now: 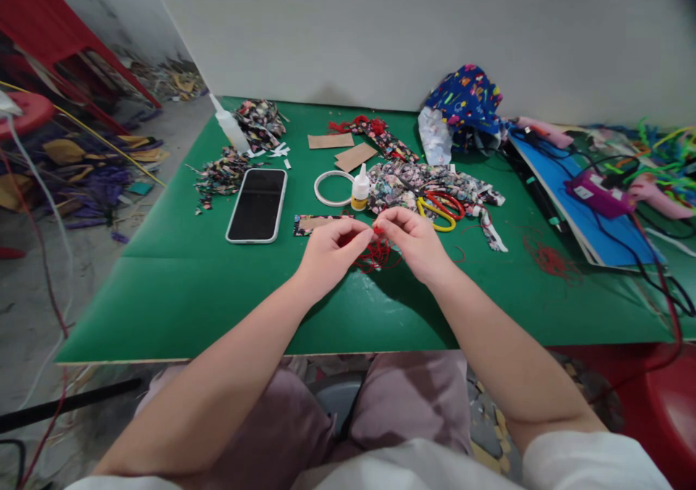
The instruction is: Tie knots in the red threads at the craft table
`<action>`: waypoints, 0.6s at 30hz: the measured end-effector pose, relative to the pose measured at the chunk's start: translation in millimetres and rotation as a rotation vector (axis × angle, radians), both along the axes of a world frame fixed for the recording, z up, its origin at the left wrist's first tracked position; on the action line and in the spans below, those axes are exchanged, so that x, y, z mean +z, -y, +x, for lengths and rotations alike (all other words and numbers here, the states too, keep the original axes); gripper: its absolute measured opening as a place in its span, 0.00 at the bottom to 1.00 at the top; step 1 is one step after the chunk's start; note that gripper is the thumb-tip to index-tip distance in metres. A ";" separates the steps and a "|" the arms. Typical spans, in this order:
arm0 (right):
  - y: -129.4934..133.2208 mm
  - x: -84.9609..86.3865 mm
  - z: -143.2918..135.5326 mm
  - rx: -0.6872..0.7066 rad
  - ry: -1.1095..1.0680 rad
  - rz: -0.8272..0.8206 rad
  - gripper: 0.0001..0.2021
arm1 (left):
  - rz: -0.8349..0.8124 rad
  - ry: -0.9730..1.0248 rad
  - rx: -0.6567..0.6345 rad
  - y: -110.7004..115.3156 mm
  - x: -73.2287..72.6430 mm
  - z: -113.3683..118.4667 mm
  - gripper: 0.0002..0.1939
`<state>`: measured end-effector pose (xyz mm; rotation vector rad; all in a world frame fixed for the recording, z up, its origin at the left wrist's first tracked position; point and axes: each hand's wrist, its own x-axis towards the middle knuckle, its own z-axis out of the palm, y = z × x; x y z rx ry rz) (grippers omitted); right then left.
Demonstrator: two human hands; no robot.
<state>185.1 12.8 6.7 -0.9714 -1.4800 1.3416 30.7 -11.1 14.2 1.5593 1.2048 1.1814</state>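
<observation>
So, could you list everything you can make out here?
table: 1, green, centre
phone: 1, black screen, pale case, left
tall bottle: 1, white, back left
small bottle: 1, white and yellow, centre
ring: 1, white, centre
loose cardboard: 2, brown, back centre
patterned cloth: several pieces, multicoloured, left to centre
blue cloth: 1, blue, back right
scissors: number unclear, yellow and red handles, centre-right
red thread: tangles, red, centre and right
folder or book: 1, blue, right
purple device: 1, purple, right
pink tools: 2, pink, right
cables: several, mixed colours, both sides
chair: 1, red, upper left
left hand: 1, bare, at red thread
right hand: 1, bare, at red thread
</observation>
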 end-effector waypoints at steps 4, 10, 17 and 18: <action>0.1 -0.3 -0.7 0.010 -0.033 -0.015 0.09 | 0.001 0.003 0.004 -0.3 -1.5 -0.3 0.08; 0.8 -0.2 -1.8 0.025 -0.092 -0.043 0.08 | -0.004 -0.002 -0.001 0.3 -1.5 -0.4 0.08; 0.7 -1.1 -2.4 0.002 -0.085 -0.060 0.10 | 0.023 -0.038 0.023 0.2 -2.1 -0.4 0.08; 0.2 -1.9 -1.9 -0.013 -0.087 -0.059 0.09 | 0.032 -0.048 0.033 0.3 -2.6 -0.6 0.08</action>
